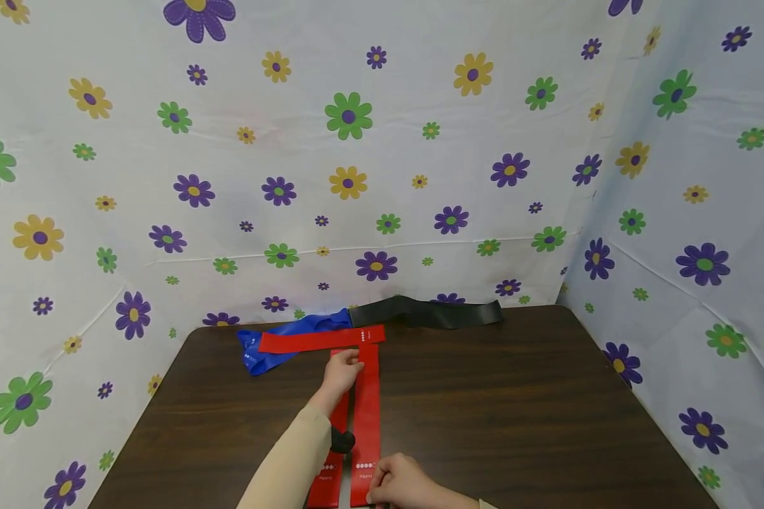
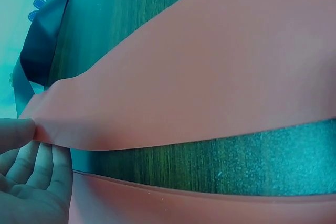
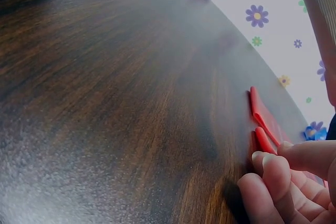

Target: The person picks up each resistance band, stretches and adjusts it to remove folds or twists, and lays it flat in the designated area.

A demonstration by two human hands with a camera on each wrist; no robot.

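Two red exercise bands with white dots and lettering lie lengthwise, side by side, on the table. My left hand (image 1: 342, 371) pinches the far end of the right-hand red band (image 1: 367, 410) between thumb and fingers; in the left wrist view that band (image 2: 184, 72) bows upward slightly. At its near end, my right hand (image 1: 402, 482) pinches the right edge with thumb and fingertips. Under my left forearm runs the other red band (image 1: 326, 488), partly hidden. A third red band (image 1: 312, 341) lies crosswise beyond my left hand.
Behind the crosswise band, a crumpled blue band (image 1: 261, 359) lies at the back left. A black band (image 1: 426, 313) stretches along the table's back edge. The dark wooden table (image 1: 503, 410) meets a flower-printed curtain (image 1: 420, 141) at the back and sides.
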